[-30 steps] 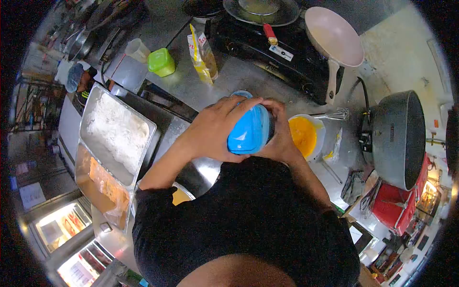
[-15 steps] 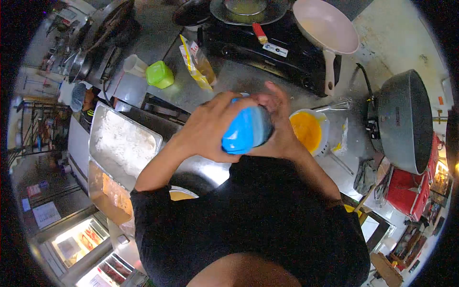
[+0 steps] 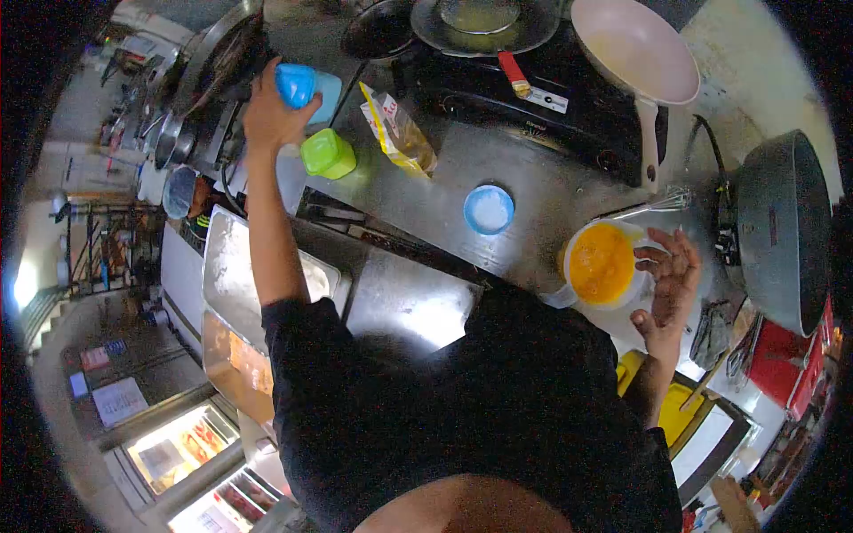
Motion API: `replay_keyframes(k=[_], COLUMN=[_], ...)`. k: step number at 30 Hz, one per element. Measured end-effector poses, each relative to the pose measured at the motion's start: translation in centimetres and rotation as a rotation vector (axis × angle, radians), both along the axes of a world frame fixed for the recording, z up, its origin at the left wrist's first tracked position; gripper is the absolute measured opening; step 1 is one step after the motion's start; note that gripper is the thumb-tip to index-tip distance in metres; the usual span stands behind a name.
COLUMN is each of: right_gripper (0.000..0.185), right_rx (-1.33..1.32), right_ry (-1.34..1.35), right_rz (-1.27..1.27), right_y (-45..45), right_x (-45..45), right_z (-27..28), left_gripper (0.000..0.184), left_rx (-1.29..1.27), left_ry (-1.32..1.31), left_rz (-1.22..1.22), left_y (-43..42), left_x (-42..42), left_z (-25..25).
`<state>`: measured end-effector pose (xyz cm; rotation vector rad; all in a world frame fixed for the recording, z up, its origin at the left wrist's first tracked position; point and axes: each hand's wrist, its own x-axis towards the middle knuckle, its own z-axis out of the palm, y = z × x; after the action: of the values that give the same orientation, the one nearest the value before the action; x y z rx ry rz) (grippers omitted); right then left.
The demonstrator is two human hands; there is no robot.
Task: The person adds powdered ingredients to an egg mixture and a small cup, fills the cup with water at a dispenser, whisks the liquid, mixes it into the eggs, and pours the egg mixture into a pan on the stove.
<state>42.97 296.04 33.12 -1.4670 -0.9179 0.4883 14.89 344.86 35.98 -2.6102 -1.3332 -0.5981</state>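
Note:
At the back left of the counter, my left hand [image 3: 271,115] is wrapped around a blue plastic container [image 3: 297,86]. Just in front of it stands a lime-green container [image 3: 328,155]. On the right, my right hand [image 3: 668,282] is beside a white jug [image 3: 641,286] of beaten egg [image 3: 601,264], its fingers curved and spread with nothing between them. Whether the fingertips touch the jug's rim I cannot tell. A small blue dish [image 3: 489,210] with white powder in it sits mid-counter. The whisk [image 3: 653,204] lies just behind the jug.
A gas stove [image 3: 533,124] carries a pale frying pan [image 3: 635,49] and a red-handled brush [image 3: 513,73]. An upright yellow-and-clear bag [image 3: 397,133] stands left of it. Flour fills a metal tray [image 3: 330,266] at left. A large grey pot [image 3: 784,231] is at right; a person in a hairnet [image 3: 180,192] is far left.
My hands have separated. The left carried the blue container to the back left, while the right moved over to the jug. The small blue dish of powder is now visible on the counter.

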Motion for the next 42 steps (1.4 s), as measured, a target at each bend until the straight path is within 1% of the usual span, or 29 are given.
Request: replay_keyframes(k=[2, 4, 5, 7, 10, 12, 13, 16, 18, 20, 21, 22, 23, 25, 27, 29, 32, 36, 39, 42], right_gripper=[0.099, 0.098, 0.096, 0.095, 0.088, 0.084, 0.082, 0.08, 0.079, 0.073, 0.07, 0.068, 0.066, 0.063, 0.062, 0.059, 0.057, 0.053, 0.049, 0.045], right_rx=[-0.042, -0.095, -0.106, -0.195, -0.315, -0.405, -0.449, -0.525, -0.504, -0.518, -0.524, -0.533, -0.513, -0.463, -0.445, -0.42, -0.44, -0.393, -0.301, -0.095], right_ry=[-0.033, -0.094, -0.124, -0.122, -0.119, -0.15, -0.17, -0.213, -0.216, -0.252, -0.275, -0.294, -0.283, -0.275, -0.272, -0.262, -0.34, -0.419, -0.406, -0.439], right_rz=[-0.109, -0.18, -0.168, -0.201, -0.234, -0.227, -0.219, -0.157, -0.126, -0.178, -0.203, -0.231, -0.284, -0.387, -0.429, -0.442, -0.376, -0.323, -0.338, -0.31], right_y=[-0.6, -1.2, -1.7, -2.1, -2.8, -2.8, -2.7, -2.5, -2.3, -2.7, -3.1, -3.6, -4.3, -5.8, -6.6, -6.7, -6.0, -5.7, -5.7, -4.9], right_x=[-0.3, -0.5, -0.4, -0.7, -1.1, -1.3, -1.4, -1.3, -1.4, -1.0, -0.7, -0.6, -0.4, 0.5, 1.3, 1.8, 2.1, 2.1, 1.8, 1.5], right_z=[0.3, 0.8, 0.8, 1.0, 0.7, 0.5, 0.3, 0.0, -0.1, 0.2, 0.6, 0.9, 0.8, 0.5, -0.1, -0.5, -0.2, -0.3, -0.7, -1.6], left_gripper=[0.095, 0.096, 0.096, 0.098, 0.099, 0.099, 0.099, 0.1, 0.101, 0.102, 0.102, 0.101, 0.1, 0.098, 0.095, 0.093, 0.09, 0.086, 0.083, 0.08], left_rx=[-0.015, -0.163, -0.234, -0.407, -0.532, -0.54, -0.532, -0.429, -0.237, 0.005, 0.071, 0.083, 0.06, -0.163, -0.385, -0.511, -0.529, -0.506, -0.47, -0.448], left_ry=[0.017, 0.07, 0.096, 0.065, 0.144, 0.175, 0.183, 0.182, 0.146, 0.053, 0.009, -0.013, -0.012, 0.083, 0.171, 0.207, 0.199, 0.191, 0.182, 0.179], left_rz=[-0.014, 0.033, 0.051, 0.098, 0.214, 0.281, 0.305, 0.417, 0.525, 0.608, 0.617, 0.628, 0.618, 0.602, 0.574, 0.533, 0.461, 0.391, 0.328, 0.233], left_y=[5.4, 10.1, 12.1, 15.3, 18.1, 19.2, 19.6, 19.9, 19.4, 18.7, 17.9, 17.9, 17.4, 16.5, 14.8, 13.0, 11.2, 7.6, 3.4, -1.2], left_x=[1.6, 3.0, 3.5, 4.1, 4.3, 4.6, 5.1, 5.8, 5.6, 5.0, 4.0, 2.4, 0.7, -3.6, -6.9, -8.0, -7.3, -6.4, -5.8, -6.2], left_z=[-4.4, -9.1, -11.5, -19.0, -26.5, -29.3, -29.9, -29.0, -27.1, -25.3, -24.0, -23.7, -23.1, -23.2, -23.9, -24.4, -24.0, -20.7, -17.1, -12.7])
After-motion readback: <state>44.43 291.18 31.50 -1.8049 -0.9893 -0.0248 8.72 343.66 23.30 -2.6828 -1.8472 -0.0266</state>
